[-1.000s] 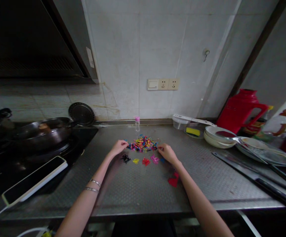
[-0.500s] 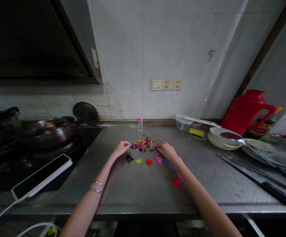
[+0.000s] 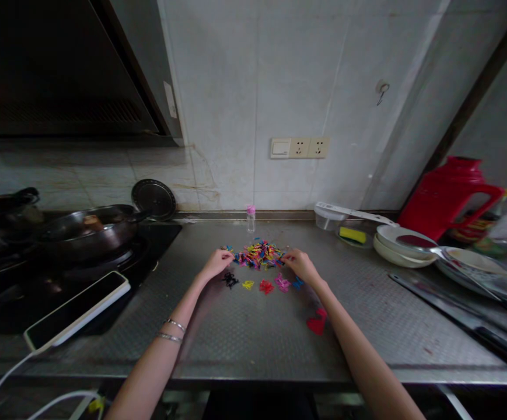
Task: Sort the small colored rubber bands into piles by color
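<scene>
A mixed heap of small colourful bands [image 3: 259, 254] lies on the metal counter. In front of it is a row of small piles: black [image 3: 230, 280], yellow [image 3: 248, 284], red [image 3: 266, 286], pink [image 3: 282, 283] and blue [image 3: 297, 283]. My left hand [image 3: 219, 261] is at the heap's left edge, fingers pinched together. At the right edge, my right hand [image 3: 297, 262] has its fingertips pressed together beside the heap. What either pinch holds is too small to make out.
A small pink-capped bottle [image 3: 251, 219] stands behind the heap. Left are a phone [image 3: 77, 312] and a pan [image 3: 91, 232]. Right are bowls [image 3: 404, 248], a yellow sponge [image 3: 352, 235], a knife [image 3: 437, 306] and a red thermos [image 3: 446, 198]. A red heart [image 3: 317, 322] lies near my right forearm.
The view has shifted slightly. My right hand has moved a little at the heap's edge, and the blue pile now shows more fully. My left hand stays almost in place.
</scene>
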### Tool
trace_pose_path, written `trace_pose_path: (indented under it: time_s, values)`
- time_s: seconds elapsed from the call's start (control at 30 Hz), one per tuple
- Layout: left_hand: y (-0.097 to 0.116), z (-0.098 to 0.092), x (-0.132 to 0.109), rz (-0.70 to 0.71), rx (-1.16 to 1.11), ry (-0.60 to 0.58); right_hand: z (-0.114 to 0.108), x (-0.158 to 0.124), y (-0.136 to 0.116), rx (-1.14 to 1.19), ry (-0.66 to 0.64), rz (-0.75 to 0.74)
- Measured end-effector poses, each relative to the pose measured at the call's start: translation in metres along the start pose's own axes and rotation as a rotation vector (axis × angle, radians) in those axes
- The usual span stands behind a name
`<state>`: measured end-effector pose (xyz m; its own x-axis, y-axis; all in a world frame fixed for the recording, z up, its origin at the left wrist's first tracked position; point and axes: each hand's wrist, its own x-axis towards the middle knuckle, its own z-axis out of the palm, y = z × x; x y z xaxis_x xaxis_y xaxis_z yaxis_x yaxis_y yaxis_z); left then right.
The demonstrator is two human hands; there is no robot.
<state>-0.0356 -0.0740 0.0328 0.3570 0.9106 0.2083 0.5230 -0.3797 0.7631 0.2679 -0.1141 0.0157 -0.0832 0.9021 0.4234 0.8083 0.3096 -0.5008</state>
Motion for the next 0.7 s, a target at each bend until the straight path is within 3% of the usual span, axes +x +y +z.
trace_pose_path:
  time_s: [0.37, 0.53, 0.7]
  values:
    - [-0.004, 0.001, 0.000, 0.008, 0.004, 0.007, 0.001, -0.001, -0.022, 0.085, -0.033, -0.068]
    - [-0.004, 0.003, -0.002, -0.005, 0.006, 0.001, 0.002, -0.006, -0.041, 0.146, -0.188, -0.194]
    - [0.000, 0.005, -0.005, -0.003, 0.006, -0.011, 0.004, -0.009, -0.053, 0.151, -0.323, -0.219]
